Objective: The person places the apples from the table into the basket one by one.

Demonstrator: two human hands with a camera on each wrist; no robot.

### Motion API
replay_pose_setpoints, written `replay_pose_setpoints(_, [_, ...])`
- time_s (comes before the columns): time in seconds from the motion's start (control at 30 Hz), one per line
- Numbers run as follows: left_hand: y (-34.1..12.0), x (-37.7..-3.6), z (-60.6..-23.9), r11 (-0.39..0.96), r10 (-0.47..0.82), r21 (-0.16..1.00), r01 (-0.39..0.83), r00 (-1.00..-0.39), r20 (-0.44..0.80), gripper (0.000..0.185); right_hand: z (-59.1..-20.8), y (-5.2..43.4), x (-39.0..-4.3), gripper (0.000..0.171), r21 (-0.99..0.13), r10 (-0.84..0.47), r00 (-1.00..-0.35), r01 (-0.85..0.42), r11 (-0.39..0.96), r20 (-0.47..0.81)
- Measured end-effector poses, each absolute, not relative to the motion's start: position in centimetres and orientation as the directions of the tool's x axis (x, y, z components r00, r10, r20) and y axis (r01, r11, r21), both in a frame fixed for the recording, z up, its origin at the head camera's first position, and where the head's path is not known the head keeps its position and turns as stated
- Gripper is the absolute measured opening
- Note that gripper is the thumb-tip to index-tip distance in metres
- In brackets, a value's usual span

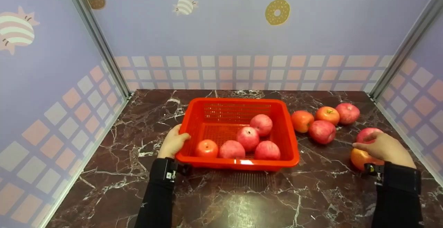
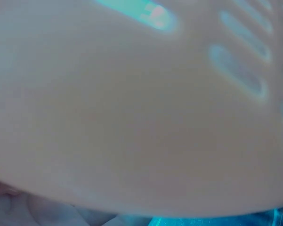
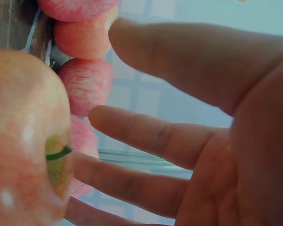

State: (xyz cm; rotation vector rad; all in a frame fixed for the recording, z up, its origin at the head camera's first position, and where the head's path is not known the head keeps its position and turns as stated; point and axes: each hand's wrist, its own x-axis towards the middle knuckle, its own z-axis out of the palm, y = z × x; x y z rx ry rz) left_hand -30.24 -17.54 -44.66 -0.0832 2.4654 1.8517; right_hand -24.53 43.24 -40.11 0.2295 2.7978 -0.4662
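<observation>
Left hand (image 1: 173, 144) grips the left rim of the red basket (image 1: 290, 141), thumb over the edge, forearm straight up from below. Basket's long axis runs left-right between the hands, flat on the marble surface (image 1: 242, 200), five apples inside. Right hand (image 1: 384, 148) hovers palm-down, fingers straight and loose, over an orange apple (image 1: 360, 158), stem toward the palm. Pink apple (image 1: 367, 133) just beyond the fingers; four more up-left.
</observation>
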Motion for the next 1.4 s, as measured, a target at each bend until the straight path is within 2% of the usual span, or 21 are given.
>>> replay_pose_setpoints(0.13, [-17.5,-30.2,-44.6,0.273,-0.005,0.959,-0.083,-0.996,-0.084,0.055,-40.2,43.2,-24.7,0.106,-0.263,0.1,-0.931,0.201,0.944,-0.352])
replay_pose_setpoints(0.33, [-17.5,-30.2,-44.7,0.273,-0.006,0.959,-0.077,-0.997,-0.079,0.056,-40.4,43.2,-24.9,0.09,-0.277,0.089,-0.93,0.196,0.941,-0.358])
replay_pose_setpoints(0.43, [-17.6,-30.2,-44.7,0.293,-0.015,0.953,-0.075,-0.997,-0.074,0.055,-40.6,43.2,-24.8,0.088,-0.296,0.079,-0.938,0.186,0.937,-0.338])
replay_pose_setpoints(0.67, [-17.6,-30.2,-44.8,0.286,-0.02,0.956,-0.06,-0.998,-0.056,0.055,-41.1,42.8,-24.9,0.051,-0.346,0.045,-0.945,0.162,0.924,-0.324])
replay_pose_setpoints(0.8, [-17.6,-30.2,-44.8,0.271,-0.019,0.961,-0.057,-0.998,-0.054,0.056,-41.5,42.5,-24.9,0.044,-0.361,0.045,-0.954,0.155,0.92,-0.295])
replay_pose_setpoints(0.97, [-17.6,-30.1,-44.6,0.272,-0.018,0.96,-0.065,-0.998,-0.063,0.055,-41.9,42.1,-25.1,0.052,-0.372,0.03,-0.954,0.145,0.917,-0.298])
replay_pose_setpoints(1.23, [-17.5,-30.2,-44.7,0.249,-0.013,0.966,-0.064,-0.998,-0.062,0.051,-43.2,41.6,-26.3,0.099,-0.297,-0.003,-0.945,0.1,0.95,-0.327])
replay_pose_setpoints(1.4, [-17.5,-30.2,-44.7,0.282,-0.017,0.957,-0.062,-0.998,-0.059,0.051,-43.7,41.4,-26.5,0.106,-0.276,0.012,-0.945,0.107,0.955,-0.327])
